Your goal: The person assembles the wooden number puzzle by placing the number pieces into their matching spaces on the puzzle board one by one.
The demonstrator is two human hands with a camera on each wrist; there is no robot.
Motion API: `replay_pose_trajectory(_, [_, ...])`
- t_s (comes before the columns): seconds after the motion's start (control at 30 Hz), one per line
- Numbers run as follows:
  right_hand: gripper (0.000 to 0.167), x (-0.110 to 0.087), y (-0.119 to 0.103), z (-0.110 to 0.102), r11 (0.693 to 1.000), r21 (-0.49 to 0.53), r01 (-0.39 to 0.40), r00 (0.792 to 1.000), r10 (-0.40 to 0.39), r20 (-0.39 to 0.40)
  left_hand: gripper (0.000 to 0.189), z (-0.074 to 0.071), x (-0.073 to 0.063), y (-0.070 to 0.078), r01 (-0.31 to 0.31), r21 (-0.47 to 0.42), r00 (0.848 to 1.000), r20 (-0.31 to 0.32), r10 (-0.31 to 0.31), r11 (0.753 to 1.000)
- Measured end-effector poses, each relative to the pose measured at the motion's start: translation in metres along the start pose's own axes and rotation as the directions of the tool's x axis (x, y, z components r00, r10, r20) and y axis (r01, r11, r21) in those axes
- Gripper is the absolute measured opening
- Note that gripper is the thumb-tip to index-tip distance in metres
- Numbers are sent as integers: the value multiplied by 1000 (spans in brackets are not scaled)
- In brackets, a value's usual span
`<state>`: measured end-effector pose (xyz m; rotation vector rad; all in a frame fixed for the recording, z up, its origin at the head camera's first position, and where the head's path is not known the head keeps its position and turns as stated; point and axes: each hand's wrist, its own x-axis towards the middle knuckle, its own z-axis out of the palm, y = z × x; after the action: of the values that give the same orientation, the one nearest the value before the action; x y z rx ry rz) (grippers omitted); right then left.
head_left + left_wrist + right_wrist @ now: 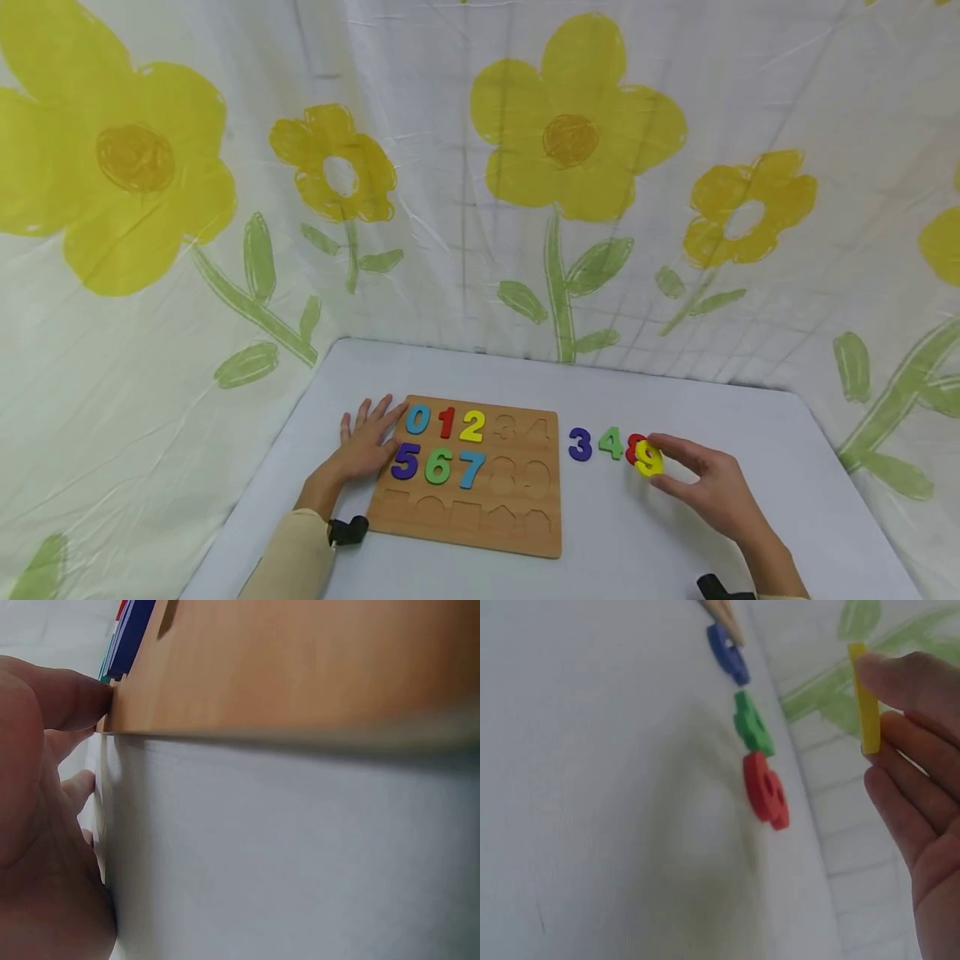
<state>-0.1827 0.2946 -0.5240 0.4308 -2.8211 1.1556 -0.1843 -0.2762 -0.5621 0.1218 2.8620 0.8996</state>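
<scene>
My right hand (pixel 716 492) pinches a yellow number 9 (pixel 648 459) between thumb and fingers. In the right wrist view the yellow piece (pixel 866 701) is seen edge-on, raised off the table. In the head view it overlaps a red number 8 (pixel 633 448), which lies on the table. Fingers spread, my left hand (pixel 363 446) rests at the left edge of a wooden number board (pixel 465 546); the left wrist view has its thumb (pixel 79 697) touching the board's edge. The board holds 0, 1, 2 above 5, 6, 7, with bare recesses for other numbers and shapes.
A purple 3 (pixel 580 445) and a green 4 (pixel 611 443) lie on the white table (pixel 637 550) between the board and the red 8. Behind the table hangs a white curtain (pixel 427 275) with yellow flowers.
</scene>
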Motion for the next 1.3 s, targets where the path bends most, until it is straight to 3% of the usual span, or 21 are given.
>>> replay_pose_trajectory(0.3, [56,-10,-39,22,990,99,102,992,-93,-90,68,3,0,-2,-15,-16,999,-39,15,1000])
replay_pose_trajectory(0.47, [55,-12,-63,29,984,103,143,985,-131,-113,68,4,-1,-3,-7,-15,1000,-26,6,1000])
replay_pose_trajectory(0.6, [54,-10,-79,32,983,46,178,979,-172,-111,67,3,-1,-3,-1,-14,1000,-15,1,1000])
replay_pose_trajectory(0.8, [59,-1,-97,38,975,-21,221,973,-222,-65,67,2,0,-3,-5,-7,1000,-7,5,1000])
replay_pose_trajectory(1.0, [60,9,-106,50,965,-14,262,965,-262,-10,67,6,-1,-8,-56,-54,997,-63,53,997])
replay_pose_trajectory(1.13, [59,14,-109,60,974,9,226,973,-226,48,66,10,0,-14,-95,-71,991,-101,87,993])
replay_pose_trajectory(1.3, [57,18,-110,74,985,25,170,981,-171,88,67,16,5,-20,-78,-37,991,-109,74,996])
